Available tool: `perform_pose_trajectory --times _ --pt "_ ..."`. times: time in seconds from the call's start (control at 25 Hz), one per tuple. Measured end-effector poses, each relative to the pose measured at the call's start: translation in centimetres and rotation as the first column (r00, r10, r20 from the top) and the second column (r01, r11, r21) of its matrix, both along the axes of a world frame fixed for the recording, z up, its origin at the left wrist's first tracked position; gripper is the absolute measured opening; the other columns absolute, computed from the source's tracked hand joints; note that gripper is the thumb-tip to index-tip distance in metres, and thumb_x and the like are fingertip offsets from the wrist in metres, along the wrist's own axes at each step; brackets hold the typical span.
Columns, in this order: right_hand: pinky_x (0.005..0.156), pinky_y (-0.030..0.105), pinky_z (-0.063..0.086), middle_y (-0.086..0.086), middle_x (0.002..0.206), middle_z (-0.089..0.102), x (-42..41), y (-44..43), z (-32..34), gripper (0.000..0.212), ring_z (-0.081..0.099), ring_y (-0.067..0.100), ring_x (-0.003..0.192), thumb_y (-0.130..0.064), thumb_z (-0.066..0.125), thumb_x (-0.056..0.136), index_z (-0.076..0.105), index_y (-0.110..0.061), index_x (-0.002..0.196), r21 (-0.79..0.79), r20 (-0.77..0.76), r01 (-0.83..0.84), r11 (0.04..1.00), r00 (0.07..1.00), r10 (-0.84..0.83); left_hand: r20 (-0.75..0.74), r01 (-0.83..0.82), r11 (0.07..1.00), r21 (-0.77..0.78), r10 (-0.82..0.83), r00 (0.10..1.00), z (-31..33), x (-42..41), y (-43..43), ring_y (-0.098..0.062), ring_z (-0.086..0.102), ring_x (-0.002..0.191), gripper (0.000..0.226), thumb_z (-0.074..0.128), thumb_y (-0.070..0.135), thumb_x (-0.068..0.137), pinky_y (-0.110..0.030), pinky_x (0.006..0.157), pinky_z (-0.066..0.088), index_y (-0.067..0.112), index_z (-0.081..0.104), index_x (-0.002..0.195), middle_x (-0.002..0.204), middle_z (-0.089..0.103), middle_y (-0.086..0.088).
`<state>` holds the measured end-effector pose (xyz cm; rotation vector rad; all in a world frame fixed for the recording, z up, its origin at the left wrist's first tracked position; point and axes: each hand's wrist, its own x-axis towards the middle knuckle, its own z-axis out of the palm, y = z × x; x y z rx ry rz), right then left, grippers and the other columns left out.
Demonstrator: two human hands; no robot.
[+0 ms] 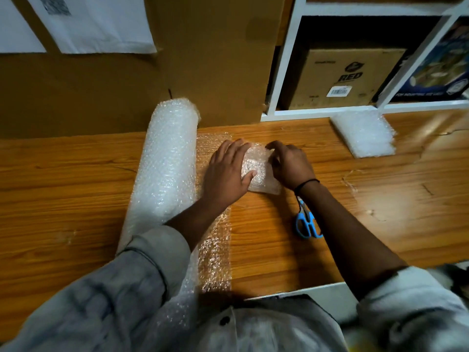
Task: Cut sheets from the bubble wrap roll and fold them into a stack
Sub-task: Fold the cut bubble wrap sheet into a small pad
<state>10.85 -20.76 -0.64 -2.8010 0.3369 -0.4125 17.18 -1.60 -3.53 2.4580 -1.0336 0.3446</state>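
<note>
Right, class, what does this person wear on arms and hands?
The left sleeve and right sleeve are pale grey-blue, rolled back off the forearms. A thin black band circles the right wrist. The left hand and right hand are ungloved.

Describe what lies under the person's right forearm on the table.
Blue-handled scissors lie on the wooden table there. Their handles show; the blade tips are hidden beneath the forearm.

Left hand (pixel 228 171) flat, right fingers (pixel 275 146) curled.
</note>
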Motion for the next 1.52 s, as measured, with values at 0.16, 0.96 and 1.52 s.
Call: perform_pose_trajectory --times 0.16,0.96,1.52 --pt "0.096 0.045 0.046 0.014 0.111 0.072 4.9 -3.1 0.1 0.038 0.064 0.037 0.108 -0.015 0.056 0.097 0.057 -0.021 0.134 -0.003 -0.144 0.025 1.0 0.989 -0.025 -0.068 -0.006 0.987 0.159 0.017 0.998 -0.6 1.7 -2.1 -0.028 0.008 0.159 0.074 0.05 0.051 0.101 -0.048 0.125 0.015 0.023 0.019 0.163 0.172 0.016 0.0" --pt "0.127 0.057 0.0 0.017 0.172 0.004 3.3 -2.8 -6.5 0.061 -0.006 0.038 0.158 -0.033 0.031 0.107 0.021 -0.008 0.162 -0.057 -0.266 -0.178 0.982 0.951 0.157 -0.173 -0.074 0.893 0.443 0.167 0.971 -4.6 0.7 -4.9 -0.04 -0.009 0.157 0.083 0.002 0.058 0.094 -0.057 0.125 -0.006 0.016 0.014 0.165 0.173 0.005 -0.002" --pt "0.106 0.055 0.031 0.019 0.148 0.04 2.3 -2.3 -4.0 0.061 0.036 0.042 0.13 -0.039 0.051 0.096 0.036 -0.012 0.149 0.009 -0.31 0.079 0.997 0.948 -0.072 -0.254 -0.106 0.863 0.493 0.259 0.932 -3.9 -0.1 -6.3 -0.041 -0.02 0.155 0.072 0.025 0.052 0.109 -0.059 0.124 -0.01 0.016 0.0 0.165 0.173 -0.009 -0.004"
